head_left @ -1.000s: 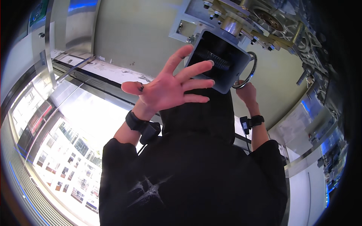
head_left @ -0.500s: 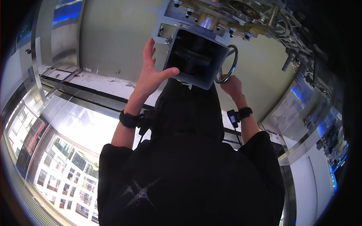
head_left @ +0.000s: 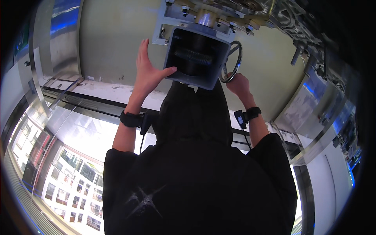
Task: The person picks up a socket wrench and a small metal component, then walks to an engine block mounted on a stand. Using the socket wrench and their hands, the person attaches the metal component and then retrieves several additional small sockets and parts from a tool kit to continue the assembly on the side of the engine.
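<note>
My left hand (head_left: 148,73) is open, its fingers spread beside the left wall of a grey open-faced gearbox housing (head_left: 194,81). The thumb overlaps the housing's lower left edge; whether it presses on it I cannot tell. Inside the dark housing a toothed gear (head_left: 192,57) shows. A shiny metal handwheel (head_left: 239,58) stands tilted at the housing's right side. Around the lower rim of this wheel my right hand (head_left: 238,86) is closed, most of its fingers hidden from view.
Above the housing are a brass-coloured shaft (head_left: 206,18), a bolted grey frame (head_left: 158,32) and a metal engine-like assembly (head_left: 288,29). Behind lies a beige surface (head_left: 117,43). Metal posts (head_left: 64,39) stand at the left, and a bright window (head_left: 74,184) fills the lower left.
The housing, handwheel and both hands sit slightly farther left in the view, as does the background. My left hand stays spread and my right stays on the wheel.
</note>
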Motion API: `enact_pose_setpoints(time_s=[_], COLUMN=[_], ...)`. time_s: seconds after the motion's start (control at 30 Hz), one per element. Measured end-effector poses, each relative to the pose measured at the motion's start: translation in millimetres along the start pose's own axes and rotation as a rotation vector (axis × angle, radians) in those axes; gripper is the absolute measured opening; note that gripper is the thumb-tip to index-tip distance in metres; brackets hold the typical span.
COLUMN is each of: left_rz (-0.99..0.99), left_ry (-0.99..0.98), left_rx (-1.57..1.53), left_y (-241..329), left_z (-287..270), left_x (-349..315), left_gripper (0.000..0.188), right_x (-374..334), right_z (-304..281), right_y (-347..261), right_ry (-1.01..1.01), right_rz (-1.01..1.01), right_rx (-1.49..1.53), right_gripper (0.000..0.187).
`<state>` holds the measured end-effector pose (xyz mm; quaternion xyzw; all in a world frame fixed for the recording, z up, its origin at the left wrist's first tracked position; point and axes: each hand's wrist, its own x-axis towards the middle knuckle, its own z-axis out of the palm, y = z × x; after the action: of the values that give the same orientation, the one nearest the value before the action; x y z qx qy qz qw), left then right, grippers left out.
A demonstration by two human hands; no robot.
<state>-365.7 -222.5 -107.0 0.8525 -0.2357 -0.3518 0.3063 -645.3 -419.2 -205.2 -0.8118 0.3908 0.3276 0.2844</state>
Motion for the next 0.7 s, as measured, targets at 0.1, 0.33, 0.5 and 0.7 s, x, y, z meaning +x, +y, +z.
enact_pose_setpoints(time_s=[0.1,0.33,0.5,0.7], left_rz=[0.03,0.005,-0.283,0.0], left_ry=[0.006,0.045,0.243,-0.388], left_rx=[0.055,-0.037,-0.03,-1.245], left_y=[2.1,-33.8,-37.7,1.3], left_z=[-3.6,-30.7,-90.8,-79.9], left_x=[0.1,-1.7,-9.1,-35.7], left_gripper=[0.119,0.123,0.121,0.138], right_x=[0.6,1.6,2.1,3.2], right_z=[2.5,6.5,5.9,5.2], right_y=[3.1,8.1,8.2,5.3], right_ry=[-0.015,0.019,0.006,0.003], right_rz=[-0.007,-0.051,-0.039,0.004], right_rx=[0.004,0.013,0.001,0.01], right_gripper=[0.028,0.019,0.019,0.038])
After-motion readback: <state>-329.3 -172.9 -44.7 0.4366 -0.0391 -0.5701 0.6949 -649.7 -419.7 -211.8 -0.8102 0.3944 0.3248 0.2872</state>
